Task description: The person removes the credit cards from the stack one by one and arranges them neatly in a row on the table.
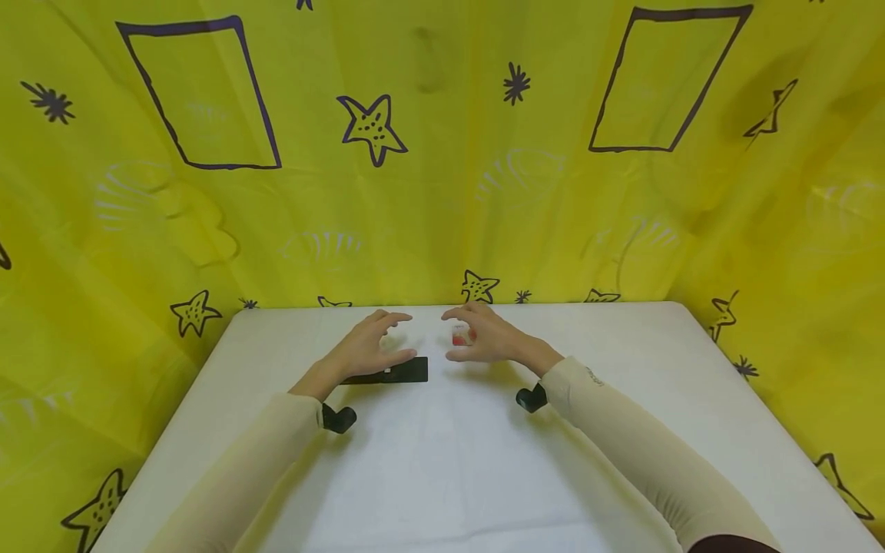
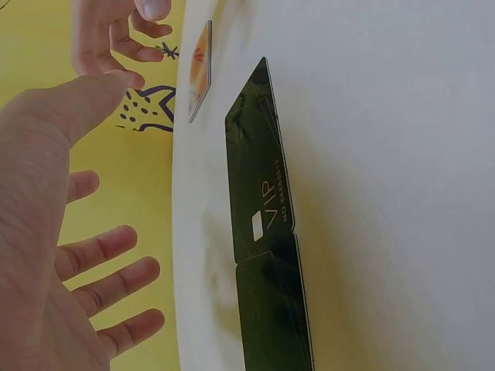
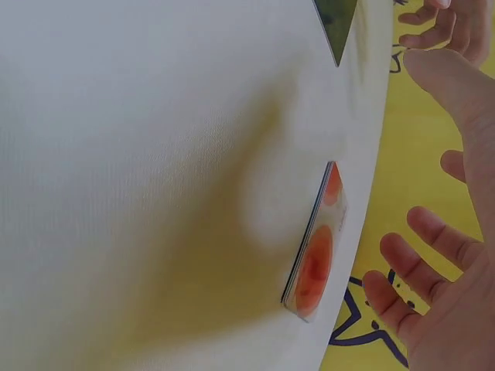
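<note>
My left hand point(image 1: 365, 346) hovers above two black cards point(image 1: 415, 372), its fingers spread and holding nothing. In the left wrist view, one black card point(image 2: 251, 154) bears the letters VIP and a small white chip mark; the second black card point(image 2: 272, 317) lies end to end with it. Opposite, my right hand point(image 1: 492, 338) is held over the table with thumb and fingers apart and nothing in its grasp. Close by it lies a small stack of cards point(image 3: 313, 263) with orange-red round prints on a pale ground. The two hands face each other, not touching.
A white table point(image 1: 429, 468) carries the cards. Behind it and at both sides hangs a yellow curtain point(image 1: 429, 207) with drawn starfish and shells. Dark wrist devices point(image 1: 339, 419) sit under both sleeves.
</note>
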### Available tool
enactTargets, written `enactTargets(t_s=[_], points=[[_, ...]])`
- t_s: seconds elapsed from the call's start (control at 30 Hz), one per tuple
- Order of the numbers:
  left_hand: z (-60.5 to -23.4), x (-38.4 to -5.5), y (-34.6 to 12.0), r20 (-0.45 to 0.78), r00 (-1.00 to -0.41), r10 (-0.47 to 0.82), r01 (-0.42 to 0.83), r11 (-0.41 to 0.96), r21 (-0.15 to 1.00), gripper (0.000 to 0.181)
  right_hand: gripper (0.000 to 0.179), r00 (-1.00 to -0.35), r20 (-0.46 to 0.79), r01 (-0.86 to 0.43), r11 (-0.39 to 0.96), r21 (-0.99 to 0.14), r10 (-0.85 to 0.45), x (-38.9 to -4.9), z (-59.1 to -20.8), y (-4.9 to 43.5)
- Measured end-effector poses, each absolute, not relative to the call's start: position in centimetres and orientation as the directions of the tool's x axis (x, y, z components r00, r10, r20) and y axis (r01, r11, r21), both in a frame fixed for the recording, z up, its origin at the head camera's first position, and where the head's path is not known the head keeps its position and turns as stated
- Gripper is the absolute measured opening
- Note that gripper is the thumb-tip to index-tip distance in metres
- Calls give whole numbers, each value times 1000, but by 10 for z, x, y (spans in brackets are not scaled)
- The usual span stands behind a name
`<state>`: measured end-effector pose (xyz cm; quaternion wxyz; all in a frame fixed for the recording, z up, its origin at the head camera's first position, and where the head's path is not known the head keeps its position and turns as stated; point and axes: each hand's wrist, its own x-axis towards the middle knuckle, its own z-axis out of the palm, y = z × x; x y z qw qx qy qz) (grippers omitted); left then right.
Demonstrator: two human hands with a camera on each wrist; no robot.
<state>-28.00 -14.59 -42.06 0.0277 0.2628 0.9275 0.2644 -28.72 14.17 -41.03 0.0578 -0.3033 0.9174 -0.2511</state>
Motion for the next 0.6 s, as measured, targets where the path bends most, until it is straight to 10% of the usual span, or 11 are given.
enactTargets(t_s=[0.6], points=[[-428,-291,-117,107,-834,542,521,707,478,72,72,-851,38,-482,749,-455,-524,-294,-417,177]])
